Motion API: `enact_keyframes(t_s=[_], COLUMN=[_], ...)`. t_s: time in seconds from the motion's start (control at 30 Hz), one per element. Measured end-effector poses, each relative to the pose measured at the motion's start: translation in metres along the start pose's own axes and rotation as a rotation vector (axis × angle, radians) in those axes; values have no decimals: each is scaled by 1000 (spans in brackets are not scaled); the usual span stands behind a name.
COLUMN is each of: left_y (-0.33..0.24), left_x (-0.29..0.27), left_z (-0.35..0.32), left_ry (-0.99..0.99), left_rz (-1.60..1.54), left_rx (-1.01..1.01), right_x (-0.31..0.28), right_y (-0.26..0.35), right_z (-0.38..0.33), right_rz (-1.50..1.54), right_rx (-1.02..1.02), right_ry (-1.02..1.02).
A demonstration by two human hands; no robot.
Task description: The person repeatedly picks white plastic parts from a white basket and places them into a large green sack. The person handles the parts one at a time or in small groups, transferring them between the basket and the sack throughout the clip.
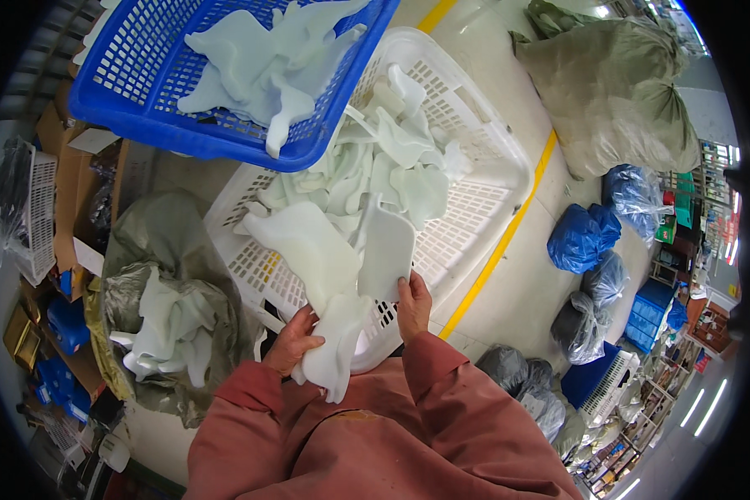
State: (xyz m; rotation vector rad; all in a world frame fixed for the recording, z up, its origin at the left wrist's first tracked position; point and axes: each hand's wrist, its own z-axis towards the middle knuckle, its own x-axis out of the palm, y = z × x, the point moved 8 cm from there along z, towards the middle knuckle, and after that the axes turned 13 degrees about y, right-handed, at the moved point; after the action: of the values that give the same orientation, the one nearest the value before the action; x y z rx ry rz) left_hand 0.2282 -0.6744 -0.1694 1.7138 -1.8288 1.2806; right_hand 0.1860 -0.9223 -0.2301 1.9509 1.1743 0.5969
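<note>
My left hand grips the lower stem of a large translucent white plastic piece that forks upward over a white slatted basket. My right hand holds the right prong of the same piece near the basket's front rim. The basket is heaped with several similar white plastic pieces. A blue slatted basket with more white pieces sits above and to the left, overlapping the white basket's corner.
An open grey sack with white plastic pieces lies at my left. Cardboard boxes and a small white crate stand further left. Large grey-green sacks, blue bags and dark bags line the right beyond a yellow floor line.
</note>
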Motion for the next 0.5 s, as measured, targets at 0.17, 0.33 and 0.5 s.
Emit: enact_keyframes(t_s=[0.17,0.33,0.5], left_y=[9,8,-10], left_x=[6,5,17], left_z=[-3,-12,-25], left_ry=[32,-21,11], left_rz=[28,136,67], left_rx=[11,34,88], right_x=[1,-4,1], right_y=[19,67,165], right_z=[6,8,-14], right_rz=[13,-28,98], right_rx=[-97,-150,-303], right_ry=[-89,-53,17])
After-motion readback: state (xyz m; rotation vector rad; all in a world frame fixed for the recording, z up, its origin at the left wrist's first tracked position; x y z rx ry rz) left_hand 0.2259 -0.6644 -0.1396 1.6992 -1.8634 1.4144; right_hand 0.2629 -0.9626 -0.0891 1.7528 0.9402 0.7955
